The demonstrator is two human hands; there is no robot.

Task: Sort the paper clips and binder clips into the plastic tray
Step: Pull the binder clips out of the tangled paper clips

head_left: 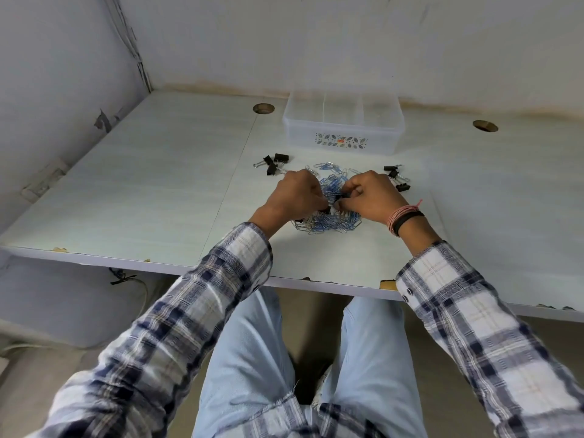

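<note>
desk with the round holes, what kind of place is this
Probably an office or study workstation: a pale laminate desk set in a wall corner, round cable holes, and stationery, a paper clip pile by a plastic tray.

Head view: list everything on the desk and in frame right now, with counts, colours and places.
plastic tray: one, clear, compartments look empty, far centre.
paper clips: one heap, blue and silver, desk centre, under the hands.
left binder clips: about three, black, left of the heap.
right binder clips: about three, black, right of the heap.
desk: one, pale.
cable holes: two, far side of the desk.
left hand: fingers curled in the heap.
right hand: likewise, wristbands.
</note>
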